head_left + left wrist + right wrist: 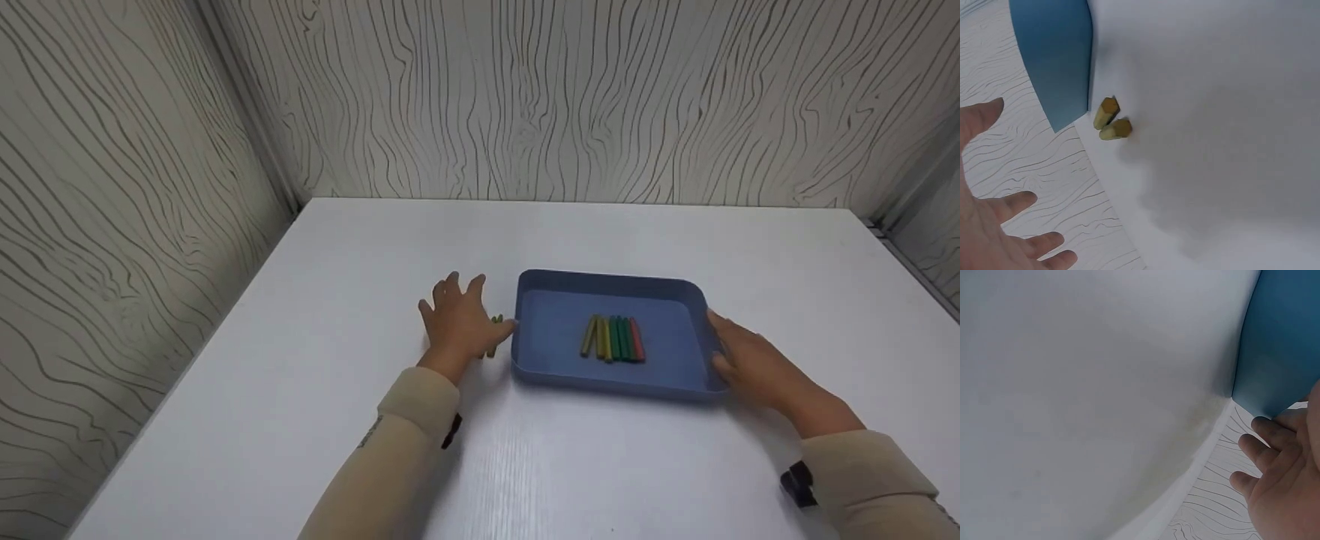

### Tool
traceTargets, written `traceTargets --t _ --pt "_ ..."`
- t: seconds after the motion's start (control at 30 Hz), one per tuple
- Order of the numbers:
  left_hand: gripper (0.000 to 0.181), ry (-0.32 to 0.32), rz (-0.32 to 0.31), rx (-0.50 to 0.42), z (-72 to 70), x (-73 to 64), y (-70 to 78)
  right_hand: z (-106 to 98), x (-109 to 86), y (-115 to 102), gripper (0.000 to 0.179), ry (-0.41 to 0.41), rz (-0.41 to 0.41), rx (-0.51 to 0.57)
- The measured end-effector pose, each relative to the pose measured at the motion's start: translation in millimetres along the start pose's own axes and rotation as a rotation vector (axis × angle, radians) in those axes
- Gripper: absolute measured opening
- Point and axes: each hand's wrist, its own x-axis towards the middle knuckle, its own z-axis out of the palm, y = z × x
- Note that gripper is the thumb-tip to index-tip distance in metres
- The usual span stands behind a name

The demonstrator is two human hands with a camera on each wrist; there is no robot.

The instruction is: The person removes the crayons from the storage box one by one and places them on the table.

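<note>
My left hand (457, 322) is spread wide over the table, its thumb reaching to the left wall of a blue tray (619, 386). Beneath and beside that hand lie two yellow-green crayons (492, 346); in the left wrist view the crayons (1115, 129) show their six-sided ends, apart from the fingers (1019, 203). Several short crayons (613, 339), yellowish, green and red, lie side by side within the tray. At the tray's right side, my right hand (761, 367) holds the rim, thumb toward the near corner. Other right fingers (1258, 451) extend past the tray wall in the right wrist view.
The tray stands on a white table (360, 247). Panels with a wood-grain pattern (525, 97) rise behind the table and on both sides. Beige sleeves (401, 442) cover both forearms, with a dark strap piece (799, 484) at the right wrist.
</note>
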Motion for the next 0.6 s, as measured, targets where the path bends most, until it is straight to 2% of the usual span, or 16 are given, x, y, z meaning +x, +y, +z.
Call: traceTargets --t 0.23,0.6 --pt "0.08 -0.001 0.04 0.01 0.1 1.1 17.6 0.9 2.4 0.8 0.063 0.0 0.004 0.003" --pt "0.081 -0.022 0.111 0.081 13.8 3.4 50.5 0.1 1.3 -0.5 0.063 0.006 0.007 -0.002"
